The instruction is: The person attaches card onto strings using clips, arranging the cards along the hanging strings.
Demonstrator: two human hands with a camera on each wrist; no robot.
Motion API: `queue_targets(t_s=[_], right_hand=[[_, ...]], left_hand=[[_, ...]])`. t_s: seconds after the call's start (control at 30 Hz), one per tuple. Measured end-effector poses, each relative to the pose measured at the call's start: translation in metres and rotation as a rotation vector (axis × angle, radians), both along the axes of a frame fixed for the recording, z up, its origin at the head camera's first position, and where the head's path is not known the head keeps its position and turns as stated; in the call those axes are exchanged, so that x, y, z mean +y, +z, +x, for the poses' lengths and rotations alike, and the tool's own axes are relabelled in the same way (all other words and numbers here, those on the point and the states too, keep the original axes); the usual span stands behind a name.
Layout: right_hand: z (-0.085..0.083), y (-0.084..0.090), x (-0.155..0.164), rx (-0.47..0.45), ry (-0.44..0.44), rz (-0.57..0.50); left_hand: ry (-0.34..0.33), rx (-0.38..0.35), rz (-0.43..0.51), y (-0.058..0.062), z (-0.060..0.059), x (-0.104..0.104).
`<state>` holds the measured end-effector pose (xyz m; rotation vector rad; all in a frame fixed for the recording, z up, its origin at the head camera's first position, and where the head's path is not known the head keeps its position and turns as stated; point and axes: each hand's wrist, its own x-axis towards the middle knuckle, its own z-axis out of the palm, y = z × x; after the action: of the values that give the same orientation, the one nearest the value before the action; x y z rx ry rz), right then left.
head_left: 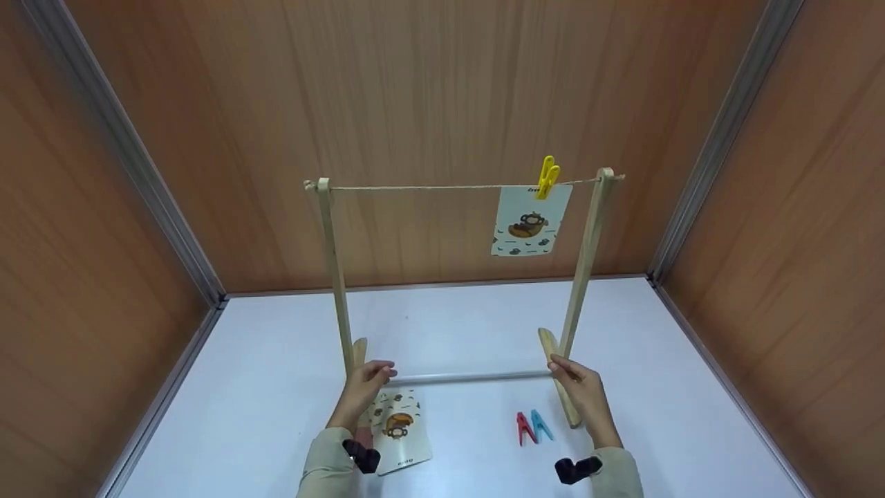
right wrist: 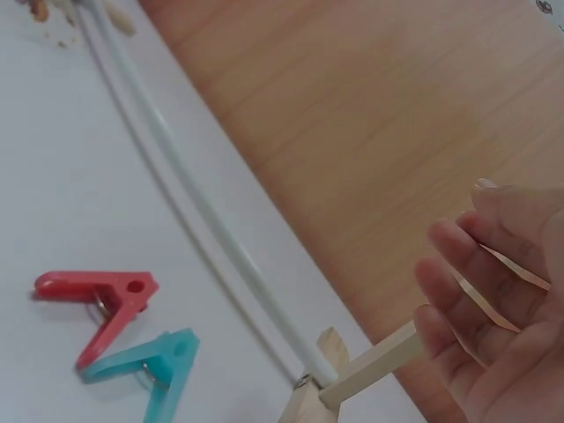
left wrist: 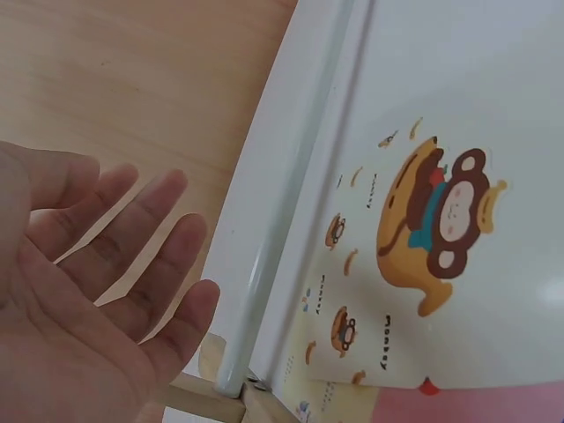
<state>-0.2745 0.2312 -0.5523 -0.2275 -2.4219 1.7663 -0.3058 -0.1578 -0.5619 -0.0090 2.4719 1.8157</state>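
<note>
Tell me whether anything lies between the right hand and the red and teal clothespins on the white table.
Nothing visible does. The right hand rests at the wooden rack's right foot; the red plastic clothespin and teal plastic clothespin lie just left of that wrist on bare white table, with open surface between.

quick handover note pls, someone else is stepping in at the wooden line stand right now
Left hand: open, fingers at the left foot of the wooden drying stand.
Right hand: open, at the stand's right foot.
Done: one monkey picture card hangs on the string, pinned by the yellow clothespin.
Left: a second monkey card lies flat on the white table by the left hand; the red clothespin and blue clothespin lie unused near the right hand.
</note>
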Motion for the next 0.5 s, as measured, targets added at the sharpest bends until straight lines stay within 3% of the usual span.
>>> queue_targets(t_s=[0.27,0.5], right_hand=[[0.009,-0.02,0.002,-0.056,0.003,-0.013],[0.012,-0.034,0.002,-0.136,-0.014,0.025]], left_hand=[[0.027,-0.04,0.01,-0.014,0.007,-0.006],[0.032,-0.005,-0.041,-0.024,0.012,-0.01]])
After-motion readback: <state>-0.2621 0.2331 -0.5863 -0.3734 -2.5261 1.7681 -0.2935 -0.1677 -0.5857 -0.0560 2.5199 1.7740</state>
